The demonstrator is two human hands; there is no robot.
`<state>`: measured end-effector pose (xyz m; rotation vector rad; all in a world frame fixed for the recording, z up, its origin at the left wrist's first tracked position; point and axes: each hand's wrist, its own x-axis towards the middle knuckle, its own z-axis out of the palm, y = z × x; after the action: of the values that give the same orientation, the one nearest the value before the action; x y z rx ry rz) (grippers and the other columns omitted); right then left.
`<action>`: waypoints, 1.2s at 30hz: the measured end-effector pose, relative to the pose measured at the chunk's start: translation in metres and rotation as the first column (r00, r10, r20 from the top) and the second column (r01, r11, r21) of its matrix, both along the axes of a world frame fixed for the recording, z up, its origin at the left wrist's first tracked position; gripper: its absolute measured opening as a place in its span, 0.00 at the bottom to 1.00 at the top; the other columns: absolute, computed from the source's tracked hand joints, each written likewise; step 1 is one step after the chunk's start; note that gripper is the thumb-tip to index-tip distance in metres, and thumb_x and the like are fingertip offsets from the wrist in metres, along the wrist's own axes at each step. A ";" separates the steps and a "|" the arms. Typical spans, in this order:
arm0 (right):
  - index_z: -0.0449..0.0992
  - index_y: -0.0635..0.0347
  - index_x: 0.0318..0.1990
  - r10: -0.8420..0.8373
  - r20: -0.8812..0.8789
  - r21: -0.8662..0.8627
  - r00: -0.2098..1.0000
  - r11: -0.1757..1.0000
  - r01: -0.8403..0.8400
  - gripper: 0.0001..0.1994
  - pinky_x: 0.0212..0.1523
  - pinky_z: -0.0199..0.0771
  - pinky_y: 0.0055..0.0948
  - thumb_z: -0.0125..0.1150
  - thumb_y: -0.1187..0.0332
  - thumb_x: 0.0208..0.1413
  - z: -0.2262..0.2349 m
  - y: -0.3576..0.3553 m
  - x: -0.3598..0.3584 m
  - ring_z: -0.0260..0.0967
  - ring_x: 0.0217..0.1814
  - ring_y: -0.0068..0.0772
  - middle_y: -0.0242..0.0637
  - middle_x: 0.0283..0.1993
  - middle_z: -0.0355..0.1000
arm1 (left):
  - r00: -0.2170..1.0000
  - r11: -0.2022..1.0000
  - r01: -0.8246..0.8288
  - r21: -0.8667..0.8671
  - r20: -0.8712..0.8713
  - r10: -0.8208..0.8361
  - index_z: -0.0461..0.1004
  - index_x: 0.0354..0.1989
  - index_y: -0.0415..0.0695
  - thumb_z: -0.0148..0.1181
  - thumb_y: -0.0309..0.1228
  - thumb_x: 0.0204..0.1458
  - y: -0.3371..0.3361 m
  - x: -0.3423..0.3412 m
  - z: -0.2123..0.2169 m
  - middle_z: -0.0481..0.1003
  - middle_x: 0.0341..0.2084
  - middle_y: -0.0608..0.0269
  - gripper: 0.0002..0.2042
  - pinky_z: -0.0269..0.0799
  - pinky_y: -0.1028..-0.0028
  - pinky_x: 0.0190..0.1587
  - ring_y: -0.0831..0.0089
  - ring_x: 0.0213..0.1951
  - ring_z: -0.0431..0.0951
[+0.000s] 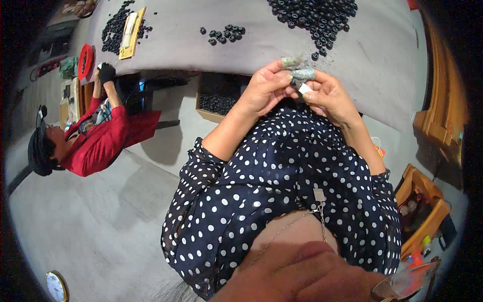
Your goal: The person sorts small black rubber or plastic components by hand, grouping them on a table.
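My left hand [264,86] and my right hand [329,94] meet at the near edge of the grey-covered table [241,56], fingers bent and pinched together. Greenish wraps cover a left fingertip and a right finger. Between the right thumb and fingers shows a small white piece [305,89]. Something small and dark sits between the hands, mostly hidden by the fingers, so its kind is unclear. Just beyond my hands lies a large heap of small black ring-shaped pieces [322,22], with dark crumbs around its near end. A small group of black pieces [225,35] lies further left.
Another pile of black pieces [114,30] lies at the far left beside a yellow board [133,32]. Below the table edge stands a box [209,115] of black pieces. A person in red [98,146] works at left near a red bowl [86,61]. Wooden furniture [443,116] stands right.
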<state>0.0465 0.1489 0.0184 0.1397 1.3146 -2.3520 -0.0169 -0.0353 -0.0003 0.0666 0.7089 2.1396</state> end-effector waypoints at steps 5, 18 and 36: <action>0.67 0.65 0.51 -0.144 0.023 -0.005 0.989 0.990 0.144 0.19 0.14 0.55 0.09 0.60 0.75 0.51 -0.002 0.014 0.003 0.56 0.17 0.10 0.29 0.30 0.68 | 0.493 0.538 -0.686 -0.490 -0.857 -0.151 0.74 0.39 0.40 0.58 0.22 0.47 -0.017 -0.040 0.001 0.73 0.28 0.64 0.09 0.70 0.76 0.33 0.75 0.29 0.73; 0.69 0.65 0.48 -0.364 -0.030 0.029 0.931 0.931 0.365 0.14 0.13 0.53 0.11 0.57 0.73 0.54 -0.014 0.053 0.017 0.56 0.16 0.12 0.30 0.27 0.68 | -0.169 0.512 -0.851 -0.117 -0.861 -0.479 0.75 0.34 0.42 0.60 0.25 0.43 0.037 -0.055 -0.005 0.73 0.31 0.56 0.08 0.69 0.64 0.38 0.58 0.36 0.73; 0.68 0.64 0.51 -0.295 -0.022 0.193 0.955 0.936 0.294 0.17 0.15 0.54 0.09 0.57 0.72 0.54 -0.005 0.043 0.012 0.57 0.18 0.10 0.25 0.28 0.66 | 0.813 0.756 -0.263 -0.599 -0.560 -0.162 0.73 0.30 0.40 0.59 0.26 0.49 0.047 -0.031 0.021 0.74 0.27 0.64 0.03 0.71 0.74 0.33 0.71 0.28 0.75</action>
<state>0.0581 0.1921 0.0133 0.4336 1.6158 -2.4531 -0.0481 0.0113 0.0202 0.3421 1.8288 1.7838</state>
